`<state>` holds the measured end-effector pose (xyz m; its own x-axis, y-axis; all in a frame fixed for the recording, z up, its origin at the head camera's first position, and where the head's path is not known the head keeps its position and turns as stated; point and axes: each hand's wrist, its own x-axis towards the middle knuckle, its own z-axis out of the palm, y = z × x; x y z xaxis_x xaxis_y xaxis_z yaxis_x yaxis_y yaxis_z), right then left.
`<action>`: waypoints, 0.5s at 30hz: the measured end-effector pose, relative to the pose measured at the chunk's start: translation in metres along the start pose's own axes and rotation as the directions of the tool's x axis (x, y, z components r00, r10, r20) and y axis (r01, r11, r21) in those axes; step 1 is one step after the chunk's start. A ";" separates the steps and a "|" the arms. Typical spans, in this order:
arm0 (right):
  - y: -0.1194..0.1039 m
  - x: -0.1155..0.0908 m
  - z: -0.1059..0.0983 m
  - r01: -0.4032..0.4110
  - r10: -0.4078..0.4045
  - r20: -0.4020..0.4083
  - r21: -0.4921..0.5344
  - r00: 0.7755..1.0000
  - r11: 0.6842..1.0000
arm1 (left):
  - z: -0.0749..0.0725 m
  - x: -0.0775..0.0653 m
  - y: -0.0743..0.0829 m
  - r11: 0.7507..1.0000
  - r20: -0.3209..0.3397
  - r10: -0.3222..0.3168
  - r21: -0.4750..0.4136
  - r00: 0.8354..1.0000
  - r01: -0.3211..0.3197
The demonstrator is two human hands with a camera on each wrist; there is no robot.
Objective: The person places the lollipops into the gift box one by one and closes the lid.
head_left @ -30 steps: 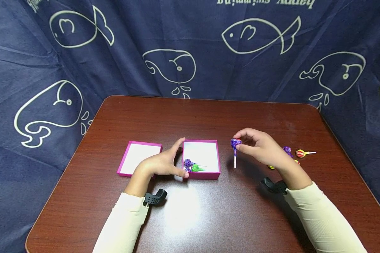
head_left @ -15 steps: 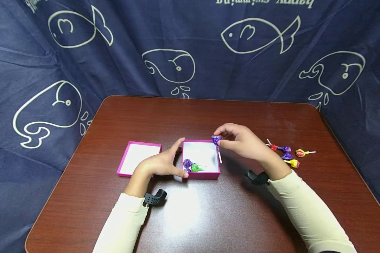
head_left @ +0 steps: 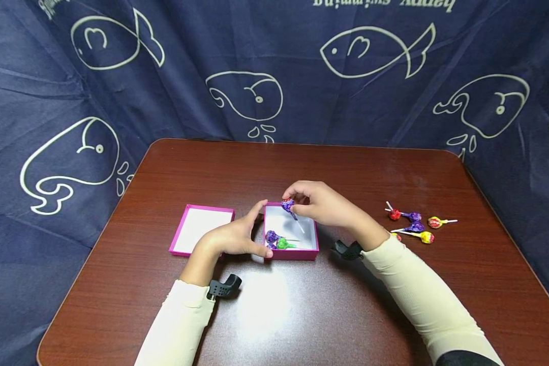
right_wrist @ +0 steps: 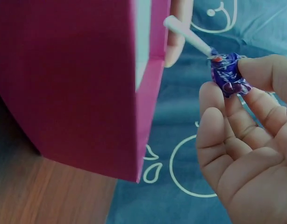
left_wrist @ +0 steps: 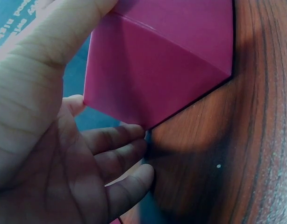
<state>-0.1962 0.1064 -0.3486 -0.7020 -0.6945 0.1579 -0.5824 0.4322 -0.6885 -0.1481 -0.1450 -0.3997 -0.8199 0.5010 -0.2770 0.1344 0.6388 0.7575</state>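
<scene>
In the head view, a pink box (head_left: 297,254) with a white inside stands mid-table. My left hand (head_left: 231,237) spans its left side, thumb at the front corner and a finger at the back corner, holding it. A purple-wrapped lollipop (head_left: 287,205) hangs over the box, its head pinched between the thumb and fingers of my right hand (head_left: 322,204). Its white stick (right_wrist: 188,35) points toward the box opening in the right wrist view. Inside, by the front left corner, lie a green lollipop (head_left: 283,244) and purple lollipops (head_left: 272,236), one partly hidden by the wall.
A shallow pink lid (head_left: 201,229) with a white inside lies left of the box, partly behind my left hand. To the right is a loose group of lollipops: red (head_left: 394,215), purple (head_left: 414,226) and yellow (head_left: 427,237). A blue fish-patterned cloth (head_left: 302,112) hangs behind the table.
My right hand has carried the purple lollipop leftward from the right of the box to over it, uncovering the loose lollipops. The left hand and box have stayed put.
</scene>
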 end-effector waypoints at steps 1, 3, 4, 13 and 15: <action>0.001 0.002 0.002 0.007 -0.007 0.012 -0.013 1.000 1.000 | 0.000 0.000 0.000 1.000 0.000 0.001 0.001 1.000 -0.001; 0.003 0.004 0.005 0.022 -0.021 0.037 -0.031 0.999 0.999 | 0.000 0.000 -0.001 1.000 0.001 0.003 0.003 1.000 -0.003; 0.004 0.005 0.006 0.034 -0.032 0.048 -0.036 0.998 0.999 | 0.000 0.000 -0.001 1.000 0.001 0.002 0.005 1.000 -0.002; 0.011 0.013 0.017 0.151 -0.134 0.198 -0.077 0.971 0.986 | 0.000 0.000 0.000 1.000 0.004 -0.002 0.015 1.000 0.002; 0.012 0.014 0.019 0.182 -0.153 0.239 -0.102 0.959 0.978 | 0.000 0.000 0.000 1.000 0.007 0.003 0.007 1.000 -0.003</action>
<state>-0.2047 0.0910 -0.3681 -0.4859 -0.8696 0.0876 -0.7390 0.3553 -0.5724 -0.1480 -0.1451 -0.3991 -0.8157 0.5069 -0.2787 0.1406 0.6410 0.7545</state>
